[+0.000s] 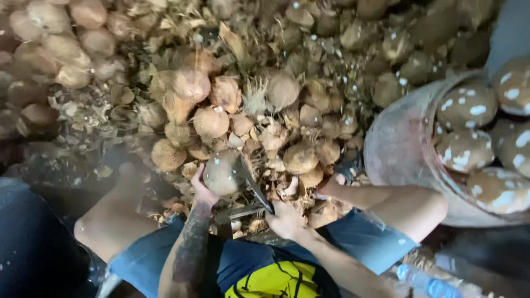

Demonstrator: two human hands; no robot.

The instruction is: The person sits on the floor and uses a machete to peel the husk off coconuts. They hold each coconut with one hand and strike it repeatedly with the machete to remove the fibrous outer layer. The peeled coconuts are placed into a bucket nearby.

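Note:
My left hand (202, 189) cups a round brown coconut (222, 174) from its left side, just in front of my knees. My right hand (285, 219) grips the handle of a dark knife (255, 189), whose blade rises up and left against the right side of that coconut. A metal piece (238, 212) lies under the coconut between my hands. Several husked coconuts and shell scraps (237, 118) are heaped right beyond the hands.
A large pinkish tub (398, 150) at the right holds several peeled coconuts with white patches. More coconuts pile up at the top left (52, 38) and top right. My bare knees flank the hands. A plastic bottle with a blue cap (425, 281) lies at the bottom right.

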